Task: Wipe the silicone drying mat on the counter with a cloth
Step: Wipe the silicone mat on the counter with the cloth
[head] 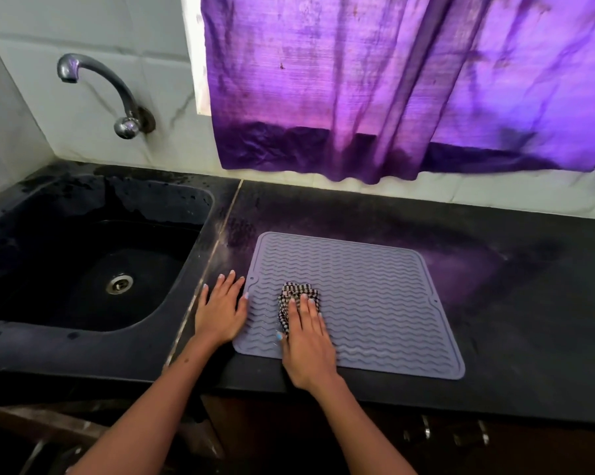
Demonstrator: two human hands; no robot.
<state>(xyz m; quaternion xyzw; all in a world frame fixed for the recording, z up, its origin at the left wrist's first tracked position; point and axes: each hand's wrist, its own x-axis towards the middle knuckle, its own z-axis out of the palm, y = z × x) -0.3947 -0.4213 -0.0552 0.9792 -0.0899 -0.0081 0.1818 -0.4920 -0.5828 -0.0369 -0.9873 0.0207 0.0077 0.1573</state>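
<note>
Far left, the dark sink (32,234) sits sunk into the worktop (494,303), its drain at the bottom and the curved tap (97,87) on the tiled wall above. Next over, my left hand (220,310) lies flat, fingers straight and spread, palm on the worktop just beside the mat's left edge, thumb touching that edge. Then the grey silicone drying mat (374,303), wavy-ribbed, lying flat on the worktop near its front edge. My right hand (306,341) presses down on the mat's near-left part, fingers straight over a bunched checked cloth (290,293) that pokes out past my fingertips. A purple curtain (392,80) hangs behind.
</note>
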